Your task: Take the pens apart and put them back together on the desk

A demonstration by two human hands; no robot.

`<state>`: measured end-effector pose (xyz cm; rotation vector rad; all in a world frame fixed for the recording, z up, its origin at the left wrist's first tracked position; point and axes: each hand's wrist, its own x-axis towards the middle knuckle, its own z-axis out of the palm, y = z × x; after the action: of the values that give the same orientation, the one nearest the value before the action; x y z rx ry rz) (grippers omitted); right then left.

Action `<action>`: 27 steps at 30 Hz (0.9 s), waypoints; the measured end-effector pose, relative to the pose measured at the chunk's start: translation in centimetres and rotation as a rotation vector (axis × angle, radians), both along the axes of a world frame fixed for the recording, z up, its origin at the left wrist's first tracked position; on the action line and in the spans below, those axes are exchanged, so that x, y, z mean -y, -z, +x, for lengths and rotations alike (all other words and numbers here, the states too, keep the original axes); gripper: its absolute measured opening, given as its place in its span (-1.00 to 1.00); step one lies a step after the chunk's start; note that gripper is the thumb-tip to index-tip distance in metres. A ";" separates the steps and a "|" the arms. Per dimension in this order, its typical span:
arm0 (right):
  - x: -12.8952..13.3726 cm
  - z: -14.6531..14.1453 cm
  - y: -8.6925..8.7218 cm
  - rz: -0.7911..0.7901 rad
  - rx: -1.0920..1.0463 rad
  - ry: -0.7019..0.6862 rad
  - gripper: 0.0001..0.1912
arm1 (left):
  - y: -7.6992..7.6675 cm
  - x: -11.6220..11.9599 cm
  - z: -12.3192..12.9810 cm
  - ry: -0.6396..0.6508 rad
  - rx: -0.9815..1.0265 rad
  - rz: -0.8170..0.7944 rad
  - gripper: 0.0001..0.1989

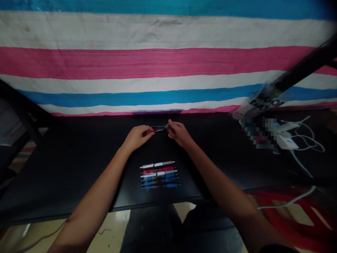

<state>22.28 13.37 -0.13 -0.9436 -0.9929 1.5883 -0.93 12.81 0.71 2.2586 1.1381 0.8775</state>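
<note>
My left hand is closed in a pinch on a slim red pen near the far edge of the black table. Opposite it, my right hand pinches the grey end of a pen; the fingers hide part of it. Dark and pale slim shapes show between the hands, too small to tell apart. Closer to me lies a row of several pens: a white and grey pen at the back, a red pen, another white and grey pen, and blue pens at the front.
The black table ends at a striped sheet hanging behind it. On the right are a clear plastic bag with print, a white power strip with cables, and a blurred-out item. A red stool stands below right.
</note>
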 end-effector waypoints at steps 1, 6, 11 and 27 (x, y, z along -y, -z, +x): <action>0.0 0.0 0.0 0.002 -0.004 -0.004 -0.48 | 0.0 0.0 0.0 -0.001 -0.001 0.001 -0.84; 0.2 0.0 -0.1 0.038 -0.022 -0.022 -0.57 | 0.0 0.0 0.0 -0.025 -0.002 0.013 -0.80; 0.3 -0.1 -0.1 0.078 0.039 -0.029 -0.58 | 0.2 -0.1 0.0 -0.042 -0.019 0.016 -0.78; 0.4 -0.4 0.0 0.154 0.144 0.010 -0.57 | 0.1 -0.1 0.0 -0.065 -0.028 0.009 -0.76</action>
<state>21.88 12.99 -0.11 -0.9647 -1.1910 1.4282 -0.96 12.90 0.63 2.2590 1.2280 0.8804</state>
